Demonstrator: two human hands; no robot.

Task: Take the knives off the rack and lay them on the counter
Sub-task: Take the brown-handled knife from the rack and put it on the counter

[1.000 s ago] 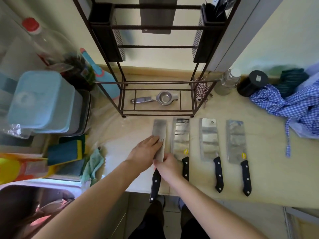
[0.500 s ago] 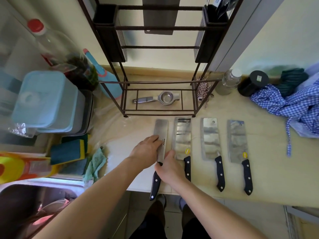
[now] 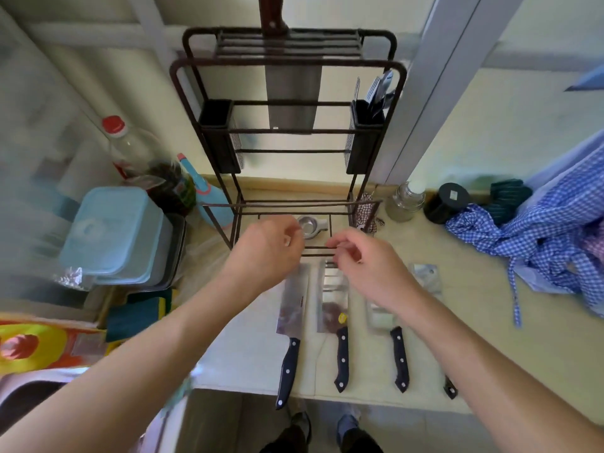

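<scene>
A dark metal rack [image 3: 287, 65] stands at the back of the counter [image 3: 483, 322]. One cleaver [image 3: 292, 93] with a brown handle still hangs in its top slots. Several black-handled cleavers lie side by side on the counter: the leftmost knife [image 3: 293, 305], a second knife [image 3: 333, 299], a third knife [image 3: 399, 358], and a fourth knife [image 3: 426, 277] partly under my right arm. My left hand [image 3: 264, 253] and my right hand [image 3: 366, 266] hover above the blades in front of the rack's base, fingers loosely curled, holding nothing.
Light blue lidded containers [image 3: 114, 230] and a red-capped bottle [image 3: 130, 152] stand left of the rack. A glass jar [image 3: 405, 201], a black can [image 3: 447, 202] and a blue checked cloth [image 3: 536, 243] are on the right. A metal squeezer [image 3: 310, 225] lies under the rack. The sink [image 3: 26, 397] is at lower left.
Both hands have let go of the leftmost knife and risen toward the rack. The camera has tilted up, so the rack's top and the hanging cleaver now show.
</scene>
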